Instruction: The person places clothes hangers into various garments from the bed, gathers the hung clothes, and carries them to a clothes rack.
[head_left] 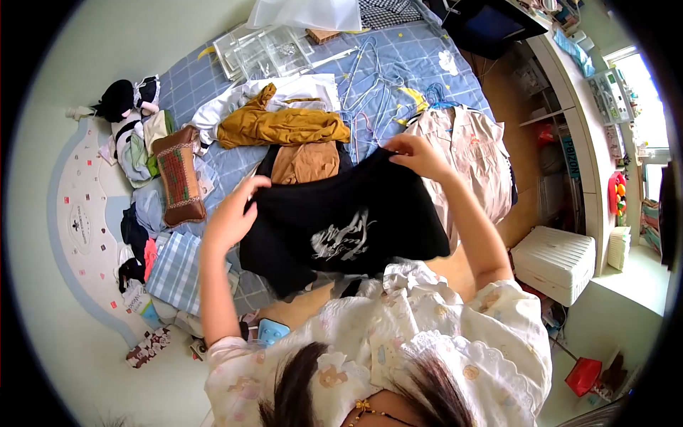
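A black T-shirt [405,213] with a white graphic print hangs stretched between my two hands, in front of my body. My left hand [235,210] pinches its upper left corner. At the opposite upper corner, my right hand [423,156] grips the cloth between thumb and fingers. Just beyond the shirt lie a tan-brown folded garment [306,162] and a mustard-yellow garment [284,127] on the bed. Beige shirts [462,139] are spread on the bed near my right forearm, partly behind it.
The blue checked bed [203,71] carries several loose hangers [366,85] and clear plastic panels [263,53]. A woven brown cushion [178,174] and piled clothes lie at the left by the headboard. A white suitcase [555,263] stands on the floor at the right.
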`<state>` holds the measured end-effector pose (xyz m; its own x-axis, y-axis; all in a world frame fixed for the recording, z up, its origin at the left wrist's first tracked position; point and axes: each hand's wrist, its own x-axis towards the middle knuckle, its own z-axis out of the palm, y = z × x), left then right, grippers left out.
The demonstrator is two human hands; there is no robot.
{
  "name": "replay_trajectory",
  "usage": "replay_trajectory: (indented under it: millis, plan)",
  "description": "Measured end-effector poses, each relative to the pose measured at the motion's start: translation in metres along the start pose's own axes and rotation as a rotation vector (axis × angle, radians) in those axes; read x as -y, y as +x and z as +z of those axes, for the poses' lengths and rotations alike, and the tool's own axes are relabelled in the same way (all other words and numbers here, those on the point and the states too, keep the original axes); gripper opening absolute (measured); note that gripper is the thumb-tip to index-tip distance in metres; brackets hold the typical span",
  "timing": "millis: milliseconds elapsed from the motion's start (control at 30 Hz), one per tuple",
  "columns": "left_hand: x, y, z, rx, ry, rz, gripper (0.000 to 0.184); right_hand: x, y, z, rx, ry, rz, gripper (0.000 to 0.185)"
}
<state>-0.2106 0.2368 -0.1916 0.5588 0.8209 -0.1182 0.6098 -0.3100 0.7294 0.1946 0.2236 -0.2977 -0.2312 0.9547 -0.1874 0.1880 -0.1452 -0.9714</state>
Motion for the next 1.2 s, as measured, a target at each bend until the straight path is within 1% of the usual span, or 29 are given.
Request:
replay_trajectory:
  millis: [33, 67, 100, 133, 200, 267, 300, 333, 400, 433, 467, 533, 600, 667, 700, 767, 800, 867, 900, 933, 1000, 1067, 1100, 1133, 1200]
  plan:
    - [0.021, 0.017, 0.014, -0.097, 0.158, -0.083, 0.051, -0.033, 0.016, 0.003, -0.085, -0.010, 0.023, 0.033]
    - [0.038, 0.035, 0.025, -0.141, 0.369, -0.105, 0.060, -0.067, 0.030, 0.004, -0.168, -0.022, 0.049, 0.034]
    - [0.068, 0.045, 0.046, -0.214, 0.481, -0.130, 0.064, -0.113, 0.043, 0.003, -0.214, 0.013, 0.062, 0.034]
    - [0.102, 0.053, 0.071, -0.287, 0.593, -0.151, 0.069, -0.163, 0.050, 0.008, -0.325, 0.052, 0.078, 0.031]
    - [0.145, 0.053, 0.118, -0.195, 0.469, -0.246, 0.076, -0.224, 0.054, 0.014, -0.388, 0.103, 0.421, 0.025]
    - [0.146, 0.053, 0.143, -0.044, 0.363, -0.288, 0.086, -0.265, 0.053, 0.029, -0.516, 0.210, 0.584, 0.020]
    - [0.160, 0.051, 0.158, 0.042, 0.388, -0.308, 0.088, -0.279, 0.054, 0.034, -0.533, 0.194, 0.640, 0.018]
    - [0.164, 0.051, 0.167, 0.099, 0.413, -0.304, 0.086, -0.291, 0.058, 0.038, -0.555, 0.134, 0.646, 0.018]
    - [0.171, 0.052, 0.180, 0.267, 0.312, -0.443, 0.085, -0.318, 0.065, 0.048, -0.595, 0.016, 0.658, 0.018]
    - [0.178, 0.054, 0.186, 0.286, 0.303, -0.451, 0.084, -0.333, 0.073, 0.049, -0.598, 0.002, 0.661, 0.017]
    - [0.186, 0.055, 0.191, 0.305, 0.295, -0.457, 0.082, -0.347, 0.081, 0.051, -0.619, -0.084, 0.618, 0.018]
    - [0.198, 0.063, 0.196, 0.272, 0.263, -0.469, 0.078, -0.362, 0.100, 0.054, -0.661, -0.261, 0.529, 0.021]
    - [0.206, 0.074, 0.197, 0.225, 0.223, -0.484, 0.075, -0.376, 0.123, 0.062, -0.809, -0.304, 0.514, 0.028]
    - [0.212, 0.089, 0.193, 0.178, 0.167, -0.515, 0.071, -0.389, 0.143, 0.061, -0.741, -0.403, 0.613, 0.027]
    - [0.215, 0.096, 0.191, 0.164, 0.154, -0.535, 0.071, -0.389, 0.149, 0.058, -0.666, -0.415, 0.659, 0.026]
    - [0.219, 0.114, 0.188, 0.104, 0.131, -0.568, 0.068, -0.365, 0.160, 0.044, -0.514, -0.446, 0.746, 0.025]
    - [0.234, 0.118, 0.193, 0.078, 0.093, -0.576, 0.068, -0.360, 0.161, 0.044, -0.473, -0.444, 0.726, 0.024]
    - [0.241, 0.142, 0.193, 0.051, 0.058, -0.597, 0.068, -0.352, 0.160, 0.051, -0.393, -0.442, 0.685, 0.021]
    - [0.248, 0.151, 0.196, 0.003, 0.104, -0.498, 0.069, -0.353, 0.157, 0.063, -0.446, -0.422, 0.569, 0.015]
    - [0.260, 0.160, 0.202, -0.036, 0.159, -0.426, 0.069, -0.336, 0.157, 0.072, -0.431, -0.383, 0.574, 0.019]
    - [0.279, 0.177, 0.214, -0.054, 0.308, -0.396, 0.069, -0.317, 0.155, 0.094, -0.386, -0.353, 0.414, 0.019]
    - [0.290, 0.191, 0.225, -0.028, 0.308, -0.480, 0.071, -0.268, 0.158, 0.106, -0.241, -0.307, 0.434, 0.015]
    - [0.299, 0.197, 0.228, 0.048, 0.238, -0.574, 0.073, -0.265, 0.158, 0.113, -0.226, -0.308, 0.408, 0.014]
    - [0.297, 0.207, 0.228, 0.072, 0.219, -0.673, 0.073, -0.245, 0.159, 0.114, -0.272, -0.272, 0.363, 0.014]
    - [0.290, 0.220, 0.229, 0.121, 0.179, -0.869, 0.073, -0.217, 0.162, 0.108, -0.436, -0.207, 0.327, 0.018]
